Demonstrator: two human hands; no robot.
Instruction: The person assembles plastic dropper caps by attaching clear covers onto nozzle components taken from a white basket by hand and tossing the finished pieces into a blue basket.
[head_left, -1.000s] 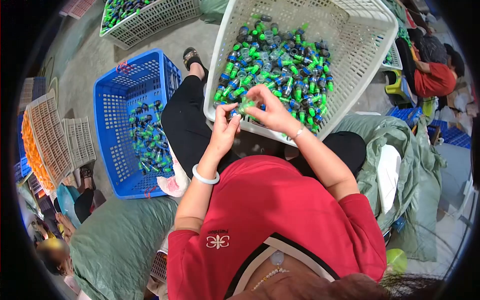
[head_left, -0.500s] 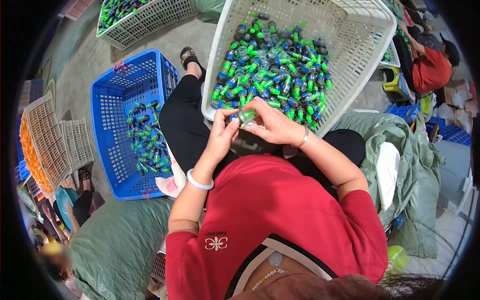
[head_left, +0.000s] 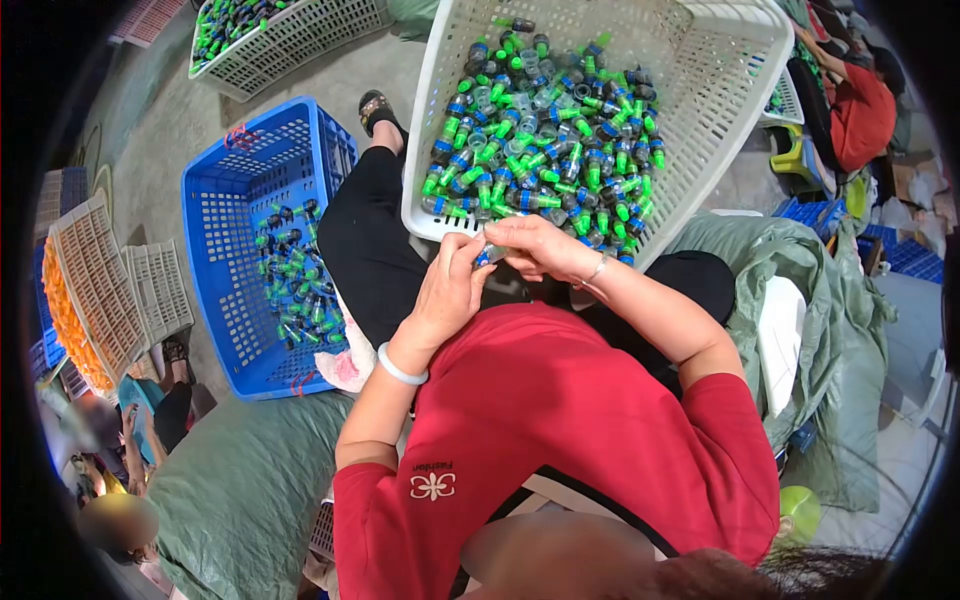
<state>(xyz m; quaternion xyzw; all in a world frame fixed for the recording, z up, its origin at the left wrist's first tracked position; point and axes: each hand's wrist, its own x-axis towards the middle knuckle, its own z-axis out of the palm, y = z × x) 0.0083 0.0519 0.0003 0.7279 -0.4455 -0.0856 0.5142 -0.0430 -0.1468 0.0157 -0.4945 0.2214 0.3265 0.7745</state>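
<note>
Over the near edge of a white basket, my left hand (head_left: 452, 282) and my right hand (head_left: 545, 248) meet with fingers closed. Between their fingertips is a small plastic bottle-shaped piece (head_left: 487, 257) with a blue band and a clear part; the fingers cover much of it. My left hand grips its blue-banded end, while the right thumb and fingers pinch its other end. Just beyond, many similar pieces (head_left: 545, 150) in green, blue, black and clear plastic lie heaped in the white basket (head_left: 700, 130).
To the left stands a blue basket (head_left: 225, 300) with more green-and-dark pieces inside. Another white basket (head_left: 310, 50) is at the top left. Green sacks (head_left: 240, 490) lie on both sides. Co-workers sit at the far left and at the upper right (head_left: 862, 118).
Both hands have drawn slightly down toward my body and turned the piece. Its green part showed before; now the fingers cover more of it.
</note>
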